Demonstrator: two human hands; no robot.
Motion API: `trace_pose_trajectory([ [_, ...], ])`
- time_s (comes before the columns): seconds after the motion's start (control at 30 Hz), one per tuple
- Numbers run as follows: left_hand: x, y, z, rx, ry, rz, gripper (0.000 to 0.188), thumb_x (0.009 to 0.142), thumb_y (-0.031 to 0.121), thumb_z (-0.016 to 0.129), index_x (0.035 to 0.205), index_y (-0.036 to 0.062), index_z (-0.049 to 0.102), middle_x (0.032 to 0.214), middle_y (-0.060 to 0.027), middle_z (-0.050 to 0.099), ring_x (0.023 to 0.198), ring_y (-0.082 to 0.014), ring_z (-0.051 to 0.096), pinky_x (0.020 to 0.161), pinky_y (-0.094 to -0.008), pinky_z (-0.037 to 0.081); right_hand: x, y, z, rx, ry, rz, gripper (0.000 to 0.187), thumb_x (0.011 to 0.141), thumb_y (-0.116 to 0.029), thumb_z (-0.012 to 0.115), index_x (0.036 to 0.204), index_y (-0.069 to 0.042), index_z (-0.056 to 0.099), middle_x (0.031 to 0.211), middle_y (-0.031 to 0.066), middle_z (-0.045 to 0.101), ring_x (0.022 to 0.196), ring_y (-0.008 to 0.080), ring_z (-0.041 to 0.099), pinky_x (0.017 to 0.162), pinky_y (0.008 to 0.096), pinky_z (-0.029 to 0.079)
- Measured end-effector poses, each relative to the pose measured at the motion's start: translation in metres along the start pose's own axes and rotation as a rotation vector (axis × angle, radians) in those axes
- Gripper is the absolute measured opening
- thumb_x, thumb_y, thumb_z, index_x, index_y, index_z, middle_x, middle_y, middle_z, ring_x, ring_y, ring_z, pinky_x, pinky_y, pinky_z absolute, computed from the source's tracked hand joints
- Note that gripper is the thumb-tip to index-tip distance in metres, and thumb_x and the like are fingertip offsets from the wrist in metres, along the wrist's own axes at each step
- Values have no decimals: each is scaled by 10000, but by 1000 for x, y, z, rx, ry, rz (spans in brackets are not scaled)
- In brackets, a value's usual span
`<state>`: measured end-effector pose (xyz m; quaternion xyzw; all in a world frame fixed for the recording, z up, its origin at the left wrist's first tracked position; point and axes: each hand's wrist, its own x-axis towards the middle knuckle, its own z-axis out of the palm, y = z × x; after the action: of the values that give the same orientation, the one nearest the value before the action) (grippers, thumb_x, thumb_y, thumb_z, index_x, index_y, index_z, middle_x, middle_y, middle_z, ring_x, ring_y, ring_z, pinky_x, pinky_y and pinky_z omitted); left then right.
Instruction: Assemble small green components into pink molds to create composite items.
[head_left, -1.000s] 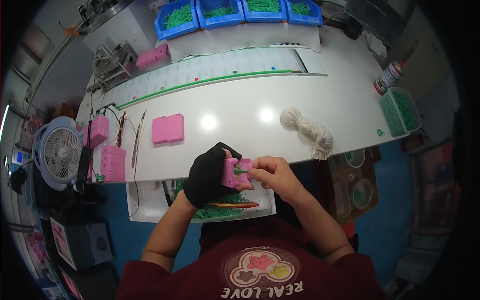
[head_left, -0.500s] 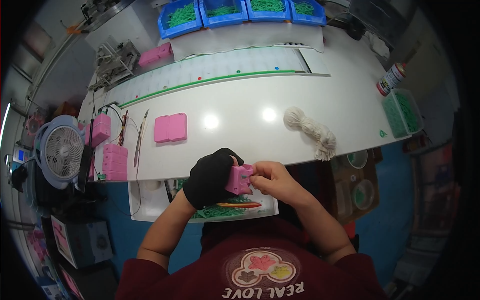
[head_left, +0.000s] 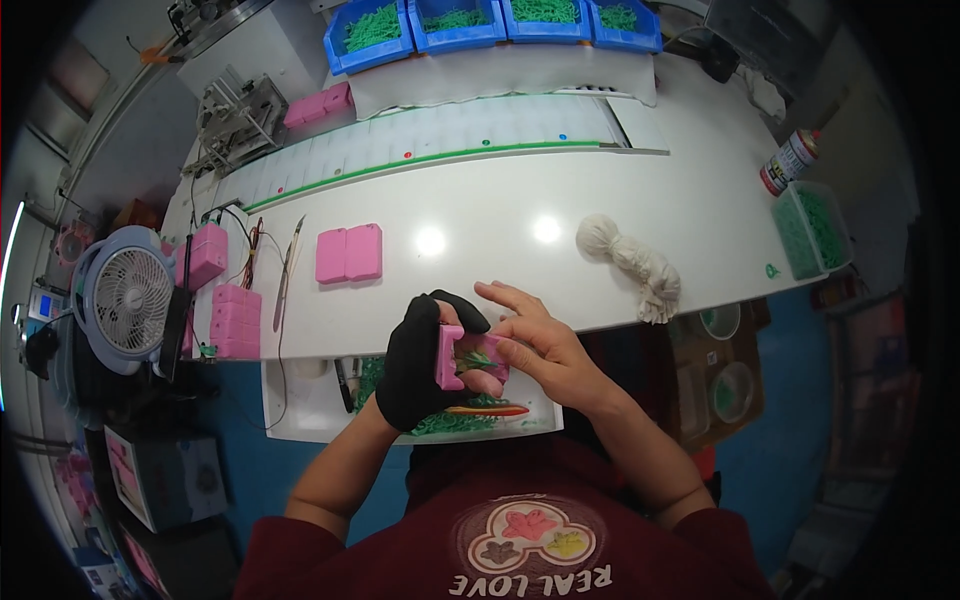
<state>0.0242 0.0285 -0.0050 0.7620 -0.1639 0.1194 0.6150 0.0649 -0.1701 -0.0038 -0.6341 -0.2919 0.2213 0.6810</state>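
Observation:
My left hand (head_left: 408,360), in a black fingerless glove, grips a small pink plastic housing (head_left: 448,368) above the table's front edge. Its hollow side faces up, and some green bits show inside. From the right, my bare right hand (head_left: 552,350) presses thumb and fingertips to the housing's right edge, its forefinger stretched away. Just below lies a white drawer (head_left: 300,432) with green pieces (head_left: 440,424) and an orange-red handled tool (head_left: 490,409) in it. Farther off on the table, two pink blocks (head_left: 349,253) sit side by side.
Tweezers (head_left: 288,275) and stacked pink blocks (head_left: 236,322) are at the left, beside a fan (head_left: 130,292). A bundle of white cloth (head_left: 630,265) lies right of centre. Blue bins (head_left: 455,42) stand behind a green-edged track (head_left: 420,158). A spray can (head_left: 790,162) and clear tub (head_left: 810,230) occupy the right.
The pink housing has been turned so its hollow side shows. My right hand has gone from a close pinch to more spread fingers at the edge. The view has shifted slightly.

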Motion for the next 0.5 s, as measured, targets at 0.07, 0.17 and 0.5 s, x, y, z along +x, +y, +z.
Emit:
trace_pose_trajectory([
  [0.07,10,16,8,-287,39,-118,831,627,514,858,1141,61,387,1114,-111,543,930,-168,597,802,-286,502,1,2,-3,-164,39,-175,193,950,-246,580,1004,-85,672,1500,171,364,1426,374,214,1116,476,215],
  [0.17,7,20,-5,-939,-217,-578,959,608,682,749,1223,44,382,1104,-98,561,1061,-199,614,913,-326,517,3,2,-14,-198,-17,-207,170,939,-228,592,993,-92,678,1544,159,297,1447,397,138,1142,505,143],
  [0.5,-2,-7,-7,-747,-190,-479,943,634,703,715,1229,43,397,1157,-93,576,1059,-185,614,893,-315,518,-9,3,9,-132,307,-1,153,855,-161,706,943,-49,648,1415,195,453,1324,330,415,1069,426,341],
])
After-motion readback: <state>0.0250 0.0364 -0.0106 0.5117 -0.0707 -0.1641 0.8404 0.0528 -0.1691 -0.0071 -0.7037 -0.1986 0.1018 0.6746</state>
